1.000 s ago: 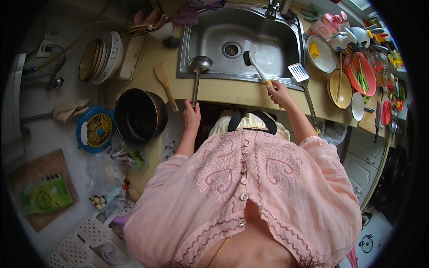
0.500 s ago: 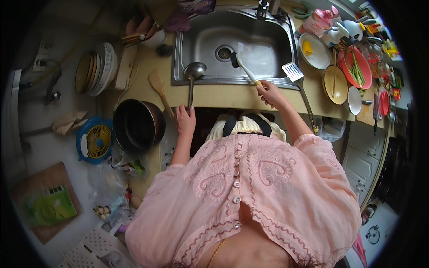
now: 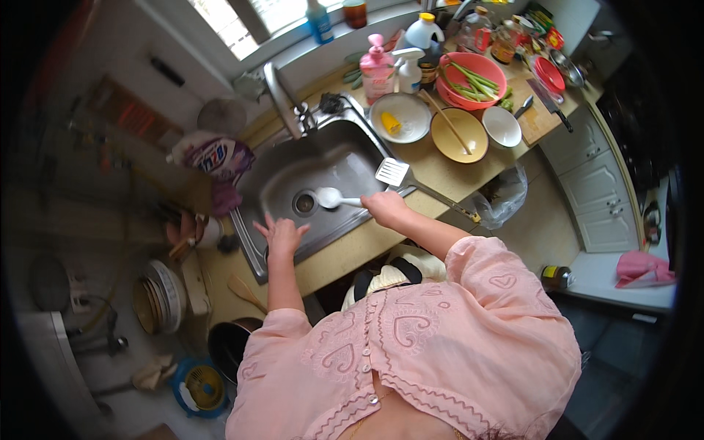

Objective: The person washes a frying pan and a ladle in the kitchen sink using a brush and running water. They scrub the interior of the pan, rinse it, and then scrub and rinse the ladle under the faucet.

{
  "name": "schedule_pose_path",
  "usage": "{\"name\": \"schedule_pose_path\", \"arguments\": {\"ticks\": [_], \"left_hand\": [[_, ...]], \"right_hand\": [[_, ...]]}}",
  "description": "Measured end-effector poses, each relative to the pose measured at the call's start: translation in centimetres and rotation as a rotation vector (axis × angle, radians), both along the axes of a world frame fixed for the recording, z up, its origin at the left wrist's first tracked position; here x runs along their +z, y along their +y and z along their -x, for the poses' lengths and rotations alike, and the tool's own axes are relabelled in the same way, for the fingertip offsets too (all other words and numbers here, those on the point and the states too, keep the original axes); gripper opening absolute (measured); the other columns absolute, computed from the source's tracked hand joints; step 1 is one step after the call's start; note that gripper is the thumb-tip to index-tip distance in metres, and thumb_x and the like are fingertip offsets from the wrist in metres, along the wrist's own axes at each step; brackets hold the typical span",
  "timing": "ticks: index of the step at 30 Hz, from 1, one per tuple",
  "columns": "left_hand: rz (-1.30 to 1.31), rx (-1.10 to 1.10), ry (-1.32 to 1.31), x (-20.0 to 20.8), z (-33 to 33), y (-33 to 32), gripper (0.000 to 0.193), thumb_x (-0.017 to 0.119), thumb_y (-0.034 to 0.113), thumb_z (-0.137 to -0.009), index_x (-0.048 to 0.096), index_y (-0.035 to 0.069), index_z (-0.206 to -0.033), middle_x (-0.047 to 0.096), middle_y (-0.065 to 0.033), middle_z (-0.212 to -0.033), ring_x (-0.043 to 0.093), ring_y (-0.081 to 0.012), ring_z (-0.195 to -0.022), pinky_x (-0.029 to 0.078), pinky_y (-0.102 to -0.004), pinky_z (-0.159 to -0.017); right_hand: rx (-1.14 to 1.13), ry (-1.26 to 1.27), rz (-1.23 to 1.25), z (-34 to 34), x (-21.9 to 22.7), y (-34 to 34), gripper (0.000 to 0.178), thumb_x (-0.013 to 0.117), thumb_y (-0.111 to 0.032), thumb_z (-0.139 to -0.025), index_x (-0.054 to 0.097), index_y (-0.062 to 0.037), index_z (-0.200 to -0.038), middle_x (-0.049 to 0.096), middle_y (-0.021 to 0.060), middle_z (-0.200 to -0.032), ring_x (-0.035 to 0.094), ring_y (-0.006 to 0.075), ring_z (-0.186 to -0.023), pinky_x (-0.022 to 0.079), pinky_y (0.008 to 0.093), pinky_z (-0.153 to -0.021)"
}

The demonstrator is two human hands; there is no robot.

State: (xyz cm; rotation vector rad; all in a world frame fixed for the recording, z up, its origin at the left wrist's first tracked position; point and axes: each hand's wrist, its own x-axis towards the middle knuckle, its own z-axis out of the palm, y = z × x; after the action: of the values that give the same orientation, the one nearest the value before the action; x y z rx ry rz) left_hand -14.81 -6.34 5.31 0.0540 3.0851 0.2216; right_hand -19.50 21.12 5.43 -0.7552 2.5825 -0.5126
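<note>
The brush [image 3: 330, 198] lay out over the sink [image 3: 323, 158] in the right hand [image 3: 385, 209], whose fingers were closed around its handle, its long axis running nearly level from right to left and its white head pointing toward the drain [image 3: 303, 204]. The left hand [image 3: 282, 236] held nothing visible, fingers spread over the sink's near left side. The tan counter [image 3: 348, 253] bore a slotted spatula [image 3: 392, 172] just right of the sink, and a window [image 3: 220, 29] stood beyond.

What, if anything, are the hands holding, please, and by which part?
The right hand holds a brush by its handle; the left hand, spread open, holds nothing.
</note>
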Motion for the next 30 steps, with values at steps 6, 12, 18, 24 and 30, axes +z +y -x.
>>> {"name": "schedule_pose_path", "arguments": {"ticks": [6, 12, 18, 24, 30], "left_hand": [[-0.793, -0.095, 0.421, 10.1, 8.3, 10.7, 0.023, 0.059, 0.014, -0.083, 0.061, 0.002, -0.102, 0.065, -0.0140, -0.088, 0.064, -0.0207, -0.080, 0.048, -0.0289, -0.071], [-0.460, -0.502, 0.638, 13.3, 23.3, 19.1, 0.024, 0.050, 0.004, -0.083, 0.058, 0.003, -0.105, 0.059, -0.0153, -0.109, 0.053, -0.0317, -0.102, 0.041, -0.0369, -0.090], [0.086, -0.295, 0.305, 15.0, 31.5, 21.8, 0.052, 0.049, 0.008, -0.081, 0.044, 0.026, -0.129, 0.035, 0.0068, -0.139, 0.025, -0.0262, -0.131, 0.016, -0.0542, -0.105], [0.118, -0.264, 0.144, 15.8, 32.2, 22.7, 0.056, 0.046, 0.000, -0.077, 0.047, 0.029, -0.125, 0.037, 0.0093, -0.137, 0.022, -0.0226, -0.133, 0.010, -0.0561, -0.105], [0.132, -0.241, 0.130, 15.7, 32.6, 23.1, 0.061, 0.046, -0.004, -0.071, 0.051, 0.027, -0.123, 0.039, 0.0097, -0.136, 0.023, -0.0201, -0.133, 0.011, -0.0536, -0.106]], "right_hand": [[-0.417, -0.642, 0.654, 2.1, 4.4, 5.5, 0.037, 0.054, -0.031, -0.085, 0.051, -0.0061, -0.112, 0.059, 0.0070, -0.080, 0.053, 0.0090, -0.056, 0.044, 0.0252, -0.041], [-0.608, -0.815, 1.155, 5.9, 3.9, 10.3, 0.024, 0.043, -0.029, -0.092, 0.051, -0.0073, -0.098, 0.050, -0.0008, -0.070, 0.044, 0.0048, -0.049, 0.036, 0.0193, -0.039], [-0.559, -0.923, 1.413, 10.2, 5.3, 12.0, 0.029, 0.040, -0.032, -0.094, 0.050, -0.0058, -0.103, 0.045, -0.0011, -0.065, 0.038, 0.0046, -0.044, 0.032, 0.0191, -0.037], [-0.560, -1.012, 1.461, 12.7, 5.2, 13.3, 0.030, 0.039, -0.034, -0.094, 0.049, -0.0070, -0.103, 0.043, -0.0014, -0.066, 0.036, 0.0041, -0.043, 0.031, 0.0184, -0.037], [-0.531, -0.993, 1.464, 13.9, 4.6, 13.4, 0.031, 0.038, -0.034, -0.094, 0.049, -0.0067, -0.104, 0.043, -0.0011, -0.066, 0.036, 0.0040, -0.044, 0.031, 0.0185, -0.038]]}}
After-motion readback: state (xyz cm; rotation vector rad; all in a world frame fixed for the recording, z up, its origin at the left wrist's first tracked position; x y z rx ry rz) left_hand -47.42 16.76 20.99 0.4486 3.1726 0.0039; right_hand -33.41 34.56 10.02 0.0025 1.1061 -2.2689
